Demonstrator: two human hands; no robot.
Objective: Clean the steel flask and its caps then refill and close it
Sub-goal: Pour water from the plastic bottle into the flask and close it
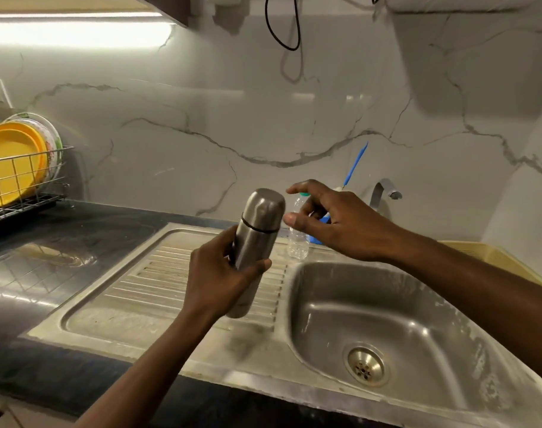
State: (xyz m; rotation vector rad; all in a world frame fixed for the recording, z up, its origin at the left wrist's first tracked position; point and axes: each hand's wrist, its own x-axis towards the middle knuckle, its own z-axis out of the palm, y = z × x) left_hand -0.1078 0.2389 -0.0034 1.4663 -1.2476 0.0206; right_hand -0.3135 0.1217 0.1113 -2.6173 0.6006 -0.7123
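At the far left, a wire dish rack [25, 186] holding yellow plates [13, 162] stood on the dark counter [31, 273], well apart from the work area. To its right lay the ribbed drainboard [158, 273] of the steel sink unit. Above the drainboard, the left hand [220, 273] grasped the steel flask [257, 239] around the lower half of its body, fingers wrapped behind and thumb across the front. The flask was held off the surface, nearly upright, with its long axis tilted so that the top leaned up and slightly to the right. The outer cap [265, 210] was seated on the body, with the dark seam line visible beneath it. The right hand [334, 223] was just beside the cap on its right, at the same height and not touching it. It was unclenched and held nothing, with forefinger and thumb spread apart and pointing left toward the cap. The right hand was therefore the nearer hand for removal of the cap. Judged from this arrangement, the next step called for a short leftward closure onto the cap and a twist about the tilted axis. Behind the right hand stood a clear plastic bottle [298, 245] and a blue brush handle [356, 163]. Further right were the tap [385, 188] and the sink basin [387, 319], which showed no standing water.
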